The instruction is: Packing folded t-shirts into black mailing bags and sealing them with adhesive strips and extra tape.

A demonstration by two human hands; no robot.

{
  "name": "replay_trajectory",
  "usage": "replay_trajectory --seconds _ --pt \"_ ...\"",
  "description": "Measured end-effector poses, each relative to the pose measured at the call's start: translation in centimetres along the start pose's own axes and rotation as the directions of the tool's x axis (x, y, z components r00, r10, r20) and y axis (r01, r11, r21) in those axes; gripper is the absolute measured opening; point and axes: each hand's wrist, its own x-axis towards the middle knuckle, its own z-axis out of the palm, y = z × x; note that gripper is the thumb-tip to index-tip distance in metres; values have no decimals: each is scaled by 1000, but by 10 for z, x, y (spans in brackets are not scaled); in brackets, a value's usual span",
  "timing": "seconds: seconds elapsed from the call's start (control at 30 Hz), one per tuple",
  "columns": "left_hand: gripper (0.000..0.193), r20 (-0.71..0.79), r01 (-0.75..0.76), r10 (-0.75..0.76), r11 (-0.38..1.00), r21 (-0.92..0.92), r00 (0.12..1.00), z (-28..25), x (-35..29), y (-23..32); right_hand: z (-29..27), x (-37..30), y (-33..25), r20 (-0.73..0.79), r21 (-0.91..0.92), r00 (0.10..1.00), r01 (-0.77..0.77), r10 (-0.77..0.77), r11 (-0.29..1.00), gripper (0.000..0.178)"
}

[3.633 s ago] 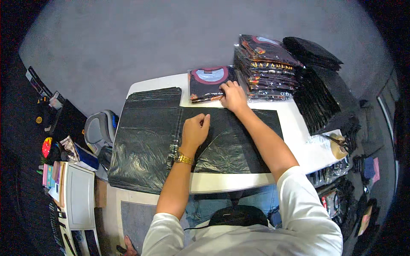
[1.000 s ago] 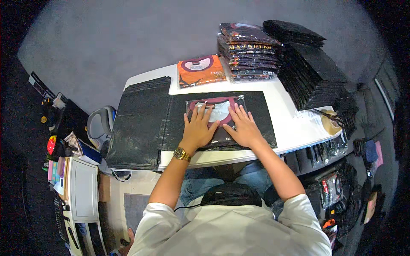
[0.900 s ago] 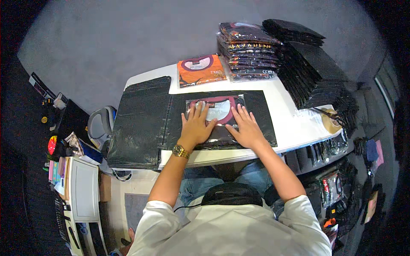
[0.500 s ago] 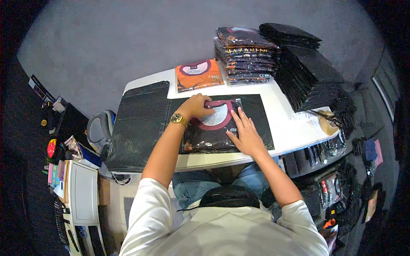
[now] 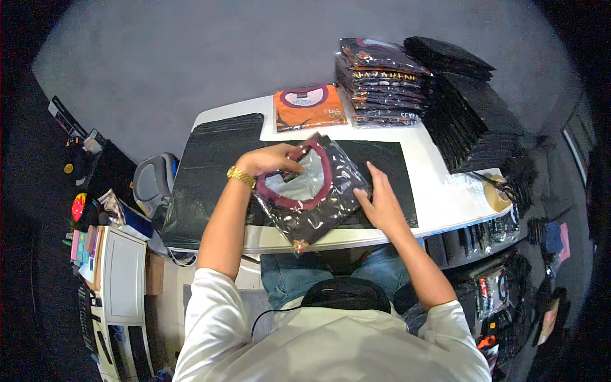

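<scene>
This looks like a packing workroom, perhaps in a small office: the white, smooth-topped surface (image 5: 439, 184) carries a tall stack of folded dark shirts in clear plastic (image 5: 382, 83), layered flat black plastic sheets (image 5: 213, 172) and a tan tape roll (image 5: 496, 196), with a grey-backed chair (image 5: 151, 181) and white panelled cabinet (image 5: 125, 277) nearby.

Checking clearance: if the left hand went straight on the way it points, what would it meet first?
First the bagged dark shirt that the left hand holds; past it, apparently the right hand, though depth is unclear.
</scene>
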Motion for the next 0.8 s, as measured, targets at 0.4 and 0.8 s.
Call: replay_trajectory --seconds 0.4,0.8 --pt "33 -857 -410 2 879 -244 515 -56 -145 -24 86 76 -64 343 19 912 234 -226 972 66" --pt "37 -896 -352 -5 918 -180 444 -47 -168 -62 149 94 -57 194 81 865 456 -463 886 49"
